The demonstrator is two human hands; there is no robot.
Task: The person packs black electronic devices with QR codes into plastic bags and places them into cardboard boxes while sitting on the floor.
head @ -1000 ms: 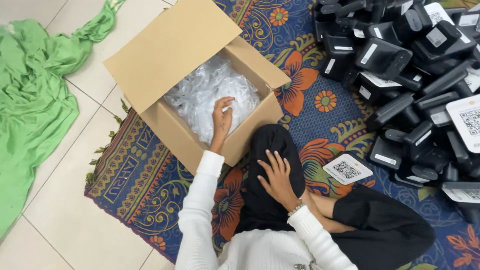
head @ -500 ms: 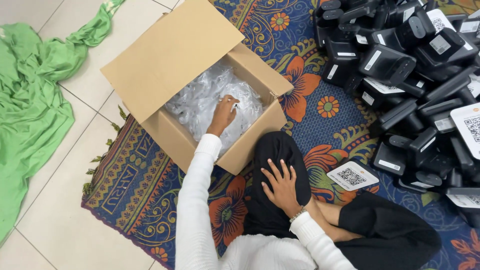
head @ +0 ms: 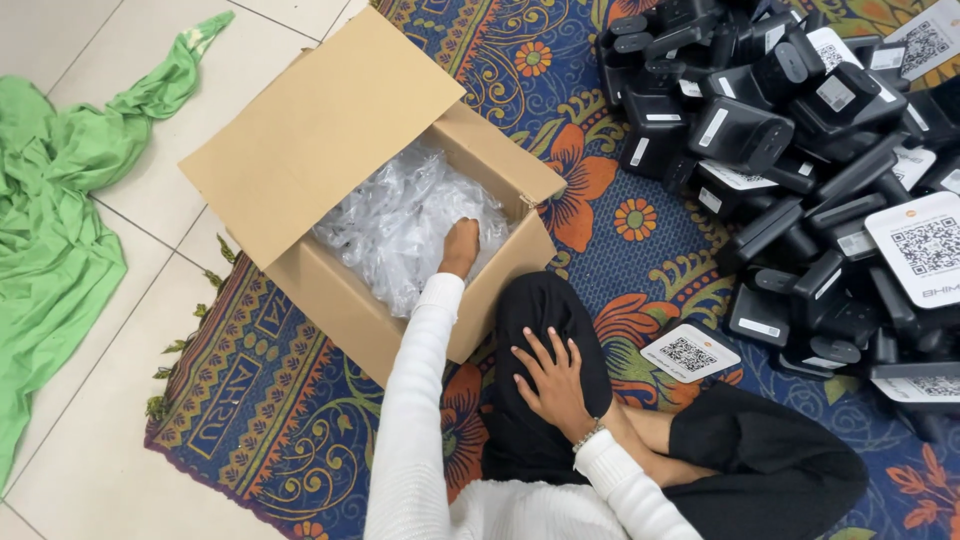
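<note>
- A patterned blue rug [head: 600, 250] with orange flowers and a fringed edge covers part of a pale tiled floor [head: 110, 420], seen from above.
- A person in a white long-sleeved top and black trousers sits cross-legged on the rug.
- An open cardboard box [head: 330, 300] stands on the rug just in front of the person's knees, its large flap [head: 320, 125] folded back toward the tiles.
- The box is filled with crumpled clear plastic wrapping [head: 400, 225].
- The left hand [head: 460, 245] reaches down into the box, its fingers buried in the wrapping; whether they are spread or closed around anything cannot be told.
- The right hand [head: 550, 380] lies flat on the person's black-clad knee, fingers spread and holding nothing; a beaded bracelet [head: 588, 435] circles the wrist.
- To the right, a large heap of small black devices [head: 790, 150] is piled on the rug, some bearing white labels.
- A white card printed with a square code [head: 690, 353] lies on the rug between the knee and the heap; a larger one [head: 925, 245] rests on the pile.
- A crumpled green cloth [head: 60, 230] lies on the tiles at the left, well apart from the box.
</note>
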